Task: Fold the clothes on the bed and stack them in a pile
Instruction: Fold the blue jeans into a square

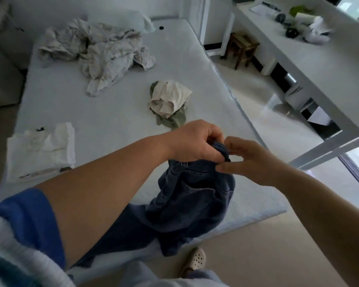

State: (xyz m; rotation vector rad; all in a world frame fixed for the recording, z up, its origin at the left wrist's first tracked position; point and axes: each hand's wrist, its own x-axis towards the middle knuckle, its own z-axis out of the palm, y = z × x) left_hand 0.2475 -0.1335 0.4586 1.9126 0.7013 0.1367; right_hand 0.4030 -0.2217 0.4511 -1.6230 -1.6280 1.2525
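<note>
Now we are lifting the dark jeans (191,195), left hand (192,141) clamped on the waistband, right hand (251,160) pinching beside it. Next, we judge, the hands should be spreading apart to straighten them.

I'm in a bedroom at home: a white-sheeted bed (122,100) strewn with crumpled clothes (97,50) fills the room, a pillow (133,19) at its head, a wooden stool (241,48) and long cluttered white desk (298,65) alongside.

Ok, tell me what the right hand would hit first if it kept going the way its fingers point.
Probably the left hand: the right hand points leftward at it, both gripping the dark blue jeans, almost touching already.
</note>
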